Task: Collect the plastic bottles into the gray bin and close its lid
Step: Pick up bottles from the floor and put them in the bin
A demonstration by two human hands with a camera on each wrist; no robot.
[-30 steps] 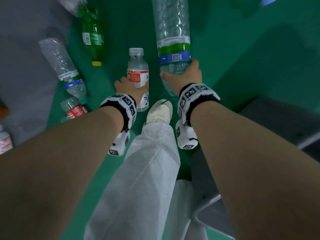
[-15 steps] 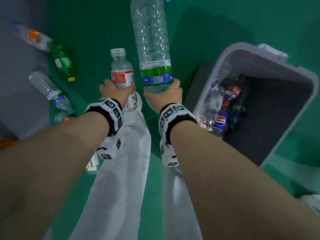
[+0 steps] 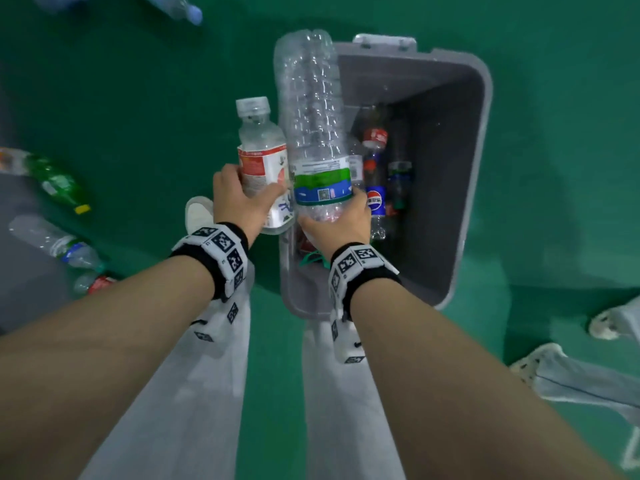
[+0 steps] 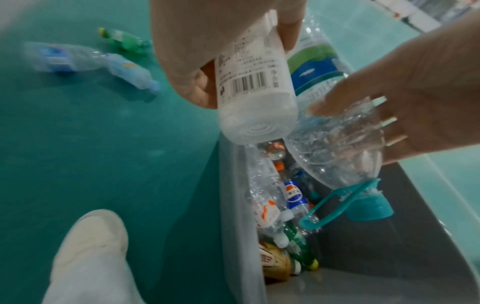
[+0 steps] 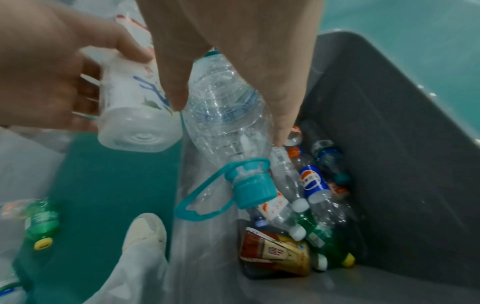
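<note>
My left hand [image 3: 239, 199] grips a small clear bottle with a red and white label [image 3: 263, 161], held just left of the gray bin's rim [image 3: 481, 133]. My right hand [image 3: 337, 221] grips a large clear bottle with a green and blue label [image 3: 313, 133] near its neck, teal cap [image 5: 253, 190] pointing down over the open bin. In the left wrist view the small bottle [image 4: 255, 98] sits beside the large one [image 4: 335, 148]. Several bottles [image 5: 309, 191] lie in the bin's bottom. No lid shows, only a latch [image 3: 382, 41] at the far rim.
On the green floor to the left lie a green bottle [image 3: 60, 185], a clear one [image 3: 55, 242] and a red-labelled one [image 3: 93, 284]. More bottles [image 3: 180, 6] lie far off. My shoe [image 3: 197, 213] stands by the bin. Another person's feet [image 3: 602, 323] are at right.
Both hands have carried their bottles to the right, up to the bin. The large bottle now hangs over the bin opening, and the bin fills more of the head view.
</note>
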